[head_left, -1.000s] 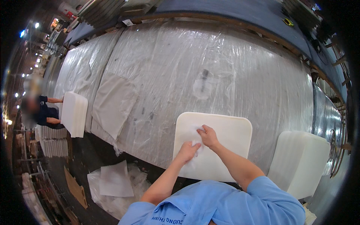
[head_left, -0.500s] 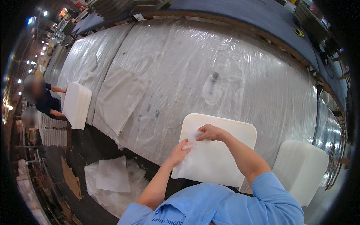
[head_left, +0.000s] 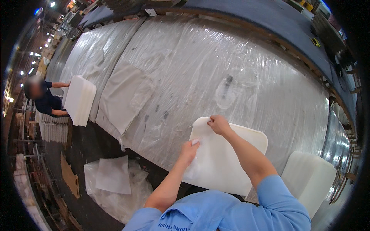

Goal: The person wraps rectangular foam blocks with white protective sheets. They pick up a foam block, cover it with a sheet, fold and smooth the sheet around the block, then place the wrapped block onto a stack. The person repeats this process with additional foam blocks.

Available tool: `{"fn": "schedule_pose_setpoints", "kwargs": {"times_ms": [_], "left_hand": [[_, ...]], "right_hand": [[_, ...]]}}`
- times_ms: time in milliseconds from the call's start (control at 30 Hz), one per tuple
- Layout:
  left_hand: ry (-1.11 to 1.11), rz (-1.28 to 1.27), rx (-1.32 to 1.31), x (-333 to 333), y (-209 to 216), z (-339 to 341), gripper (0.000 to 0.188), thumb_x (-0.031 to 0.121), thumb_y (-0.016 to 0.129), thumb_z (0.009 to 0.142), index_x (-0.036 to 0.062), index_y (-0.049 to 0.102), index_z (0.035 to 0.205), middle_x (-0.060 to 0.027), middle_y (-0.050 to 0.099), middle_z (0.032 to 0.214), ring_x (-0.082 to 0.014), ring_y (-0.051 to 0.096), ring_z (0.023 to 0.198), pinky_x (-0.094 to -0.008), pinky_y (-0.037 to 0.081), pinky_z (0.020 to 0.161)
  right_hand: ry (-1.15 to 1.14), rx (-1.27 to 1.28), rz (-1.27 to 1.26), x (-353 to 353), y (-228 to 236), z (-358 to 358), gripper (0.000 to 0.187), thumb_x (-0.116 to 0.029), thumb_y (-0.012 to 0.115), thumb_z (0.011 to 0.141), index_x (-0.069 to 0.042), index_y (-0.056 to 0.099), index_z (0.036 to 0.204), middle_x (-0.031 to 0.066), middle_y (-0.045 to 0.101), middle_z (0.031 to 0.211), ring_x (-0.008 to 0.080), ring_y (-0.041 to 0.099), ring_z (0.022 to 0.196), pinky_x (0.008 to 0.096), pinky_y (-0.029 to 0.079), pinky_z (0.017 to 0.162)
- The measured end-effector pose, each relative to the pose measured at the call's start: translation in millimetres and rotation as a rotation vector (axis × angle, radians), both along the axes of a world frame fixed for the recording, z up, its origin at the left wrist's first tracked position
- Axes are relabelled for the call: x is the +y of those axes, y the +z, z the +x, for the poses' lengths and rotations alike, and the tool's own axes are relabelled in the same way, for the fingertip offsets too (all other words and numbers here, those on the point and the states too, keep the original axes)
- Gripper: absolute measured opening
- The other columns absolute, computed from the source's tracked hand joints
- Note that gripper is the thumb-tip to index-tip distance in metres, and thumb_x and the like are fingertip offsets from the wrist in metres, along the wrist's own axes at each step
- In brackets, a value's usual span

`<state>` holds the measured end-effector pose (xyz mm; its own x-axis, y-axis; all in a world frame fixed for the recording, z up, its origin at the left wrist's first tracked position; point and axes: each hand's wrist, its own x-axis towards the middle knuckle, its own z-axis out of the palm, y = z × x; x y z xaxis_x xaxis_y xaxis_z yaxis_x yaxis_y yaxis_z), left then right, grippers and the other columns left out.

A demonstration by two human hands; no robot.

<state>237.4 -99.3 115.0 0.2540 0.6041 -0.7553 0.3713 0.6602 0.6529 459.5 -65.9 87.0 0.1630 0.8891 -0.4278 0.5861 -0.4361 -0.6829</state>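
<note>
In front of me, on the plastic-covered table, lies a white padded panel with rounded far corners. A thin, translucent white sheet shows along its left part. My left hand is closed on a bunched bit of this sheet, beside the panel's left edge. Over the panel's far edge, my right hand pinches with bent fingers, and a bit of the same whitish sheet seems to show at the fingertips. How the sheet lies beneath my hands is hard to make out.
A stack of white panels stands at my right. At far left a co-worker holds another white stack. Grey fabric lies on the plastic-wrapped table. Crumpled plastic and cardboard lie on the floor.
My right hand has moved away from me, up to the panel's far edge. My left hand has shifted slightly and now grips the bunched sheet in a closed fist.
</note>
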Motion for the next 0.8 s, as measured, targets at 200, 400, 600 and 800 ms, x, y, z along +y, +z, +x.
{"fn": "schedule_pose_setpoints", "kwargs": {"times_ms": [200, 400, 600, 800], "left_hand": [[0.097, -0.109, -0.116, 17, 13, 13, 0.029, 0.025, 0.066, 0.099, 0.0064, 0.067, 0.121, -0.0027, 0.071, 0.095, -0.0137, 0.067, 0.082, -0.0331, 0.054, 0.067], [0.201, -0.188, -0.206, 60, -25, 23, 0.029, 0.026, 0.063, 0.100, 0.0076, 0.065, 0.122, -0.0045, 0.070, 0.101, -0.0143, 0.065, 0.073, -0.0325, 0.051, 0.057], [0.305, -0.226, -0.191, 63, -40, 26, 0.030, 0.024, 0.063, 0.100, 0.0112, 0.065, 0.127, -0.0042, 0.071, 0.107, -0.0118, 0.065, 0.070, -0.0295, 0.047, 0.049], [0.139, -0.333, -0.401, 67, -8, 16, 0.046, 0.018, 0.063, 0.100, 0.0176, 0.057, 0.145, -0.0030, 0.069, 0.110, -0.0070, 0.057, 0.062, -0.0234, 0.045, 0.047]], "right_hand": [[0.070, -0.134, -0.003, 13, -13, -1, 0.023, -0.024, 0.070, 0.088, -0.003, 0.074, 0.097, 0.0222, 0.072, 0.098, 0.0433, 0.067, 0.095, 0.0495, 0.053, 0.084], [0.185, -0.192, 0.038, 20, -9, -1, 0.025, -0.025, 0.072, 0.088, -0.002, 0.074, 0.098, 0.0202, 0.072, 0.094, 0.0415, 0.067, 0.092, 0.0485, 0.053, 0.084], [-0.149, 0.056, 0.117, 29, 1, 15, 0.024, -0.023, 0.067, 0.094, -0.003, 0.073, 0.106, 0.0115, 0.071, 0.089, 0.0251, 0.068, 0.079, 0.0377, 0.054, 0.074], [-0.325, 0.653, -0.173, 15, -23, 15, 0.030, -0.028, 0.056, 0.104, -0.001, 0.068, 0.109, 0.0030, 0.066, 0.088, 0.0136, 0.060, 0.073, 0.0288, 0.050, 0.066]]}}
